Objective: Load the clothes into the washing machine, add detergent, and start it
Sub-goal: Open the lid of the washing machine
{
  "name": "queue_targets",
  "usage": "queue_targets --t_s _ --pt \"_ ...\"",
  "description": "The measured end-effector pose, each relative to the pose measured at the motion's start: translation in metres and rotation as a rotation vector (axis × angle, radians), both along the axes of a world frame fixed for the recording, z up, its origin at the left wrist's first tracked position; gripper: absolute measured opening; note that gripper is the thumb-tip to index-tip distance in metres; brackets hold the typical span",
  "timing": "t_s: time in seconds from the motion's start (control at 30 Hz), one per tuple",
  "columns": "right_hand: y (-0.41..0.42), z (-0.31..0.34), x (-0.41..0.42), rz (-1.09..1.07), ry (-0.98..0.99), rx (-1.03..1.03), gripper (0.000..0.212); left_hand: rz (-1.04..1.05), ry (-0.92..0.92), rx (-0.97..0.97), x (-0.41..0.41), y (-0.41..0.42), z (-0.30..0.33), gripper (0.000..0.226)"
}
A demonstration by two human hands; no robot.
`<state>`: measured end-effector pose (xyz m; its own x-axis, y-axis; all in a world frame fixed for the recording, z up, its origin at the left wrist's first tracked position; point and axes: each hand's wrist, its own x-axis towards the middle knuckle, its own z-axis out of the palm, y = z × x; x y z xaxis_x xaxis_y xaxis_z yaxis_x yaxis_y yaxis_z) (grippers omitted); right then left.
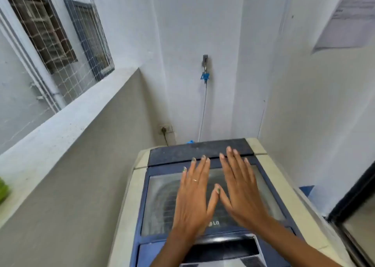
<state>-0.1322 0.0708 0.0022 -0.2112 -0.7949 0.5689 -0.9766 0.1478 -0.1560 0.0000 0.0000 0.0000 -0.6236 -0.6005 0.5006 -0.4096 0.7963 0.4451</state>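
A cream-and-navy top-loading washing machine (140,185) stands in a narrow white-walled corner, its back edge near the rear wall. Its lid, a navy frame around a tinted see-through panel (160,197), lies shut and flat, and the ribbed steel drum shows dimly through the panel. No clothes or detergent can be made out.

Both hands are spread flat, palms down, over the lid with fingers straight and holding nothing. The left hand (192,201) lies over the middle of the see-through panel, its fingertips reaching toward the panel's far edge; it wears a thin ring on one finger. The right hand (241,193) lies just beside it, its fingertips reaching past the panel onto the dark navy strip (182,151) along the machine's back edge. The two thumbs touch at their tips over the panel's middle. Whether the palms press the lid or hover just above it cannot be told.

At the machine's near edge sits a dark recessed control area (223,248), partly covered by the forearms.

On the rear wall a metal tap with a blue fitting (205,74) feeds a thin grey hose (203,112) running down behind the machine. A wall socket with a plug (166,129) sits low to the left. A grey ledge (60,128) runs along the left side below a netted opening (60,49).
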Motion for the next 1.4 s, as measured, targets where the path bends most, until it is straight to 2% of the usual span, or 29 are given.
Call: queue_targets --t_s 0.2,0.3,0.5,0.67,0.8,0.97,1.23,1.4 --pt "0.049 -0.059 0.023 0.037 -0.063 0.148 0.068 -0.131 -0.103 0.138 0.028 0.046 -0.056 0.054" --pt "0.069 -0.077 0.032 0.059 -0.101 0.242 0.066 -0.171 -0.14 0.134 0.04 0.064 -0.069 0.046" --pt "0.09 -0.093 0.043 0.066 -0.12 0.244 0.057 -0.226 -0.205 0.134 0.046 0.079 -0.075 0.032" --pt "0.095 -0.093 0.044 0.089 -0.119 0.183 0.03 -0.189 -0.246 0.116 0.046 0.078 -0.073 0.021" --pt "0.097 -0.093 0.044 0.095 -0.115 0.231 0.018 -0.134 -0.348 0.211 0.051 0.077 -0.074 0.035" --pt "0.1 -0.097 0.044 0.076 -0.075 0.342 0.025 -0.092 -0.448 0.224 0.053 0.074 -0.07 0.056" --pt "0.1 -0.069 0.045 0.08 -0.248 0.525 0.032 -0.134 -0.5 0.238 0.056 0.076 -0.063 0.051" --pt "0.103 -0.054 0.044 0.136 -0.297 0.581 0.044 -0.137 -0.429 0.172 0.057 0.078 -0.058 0.047"
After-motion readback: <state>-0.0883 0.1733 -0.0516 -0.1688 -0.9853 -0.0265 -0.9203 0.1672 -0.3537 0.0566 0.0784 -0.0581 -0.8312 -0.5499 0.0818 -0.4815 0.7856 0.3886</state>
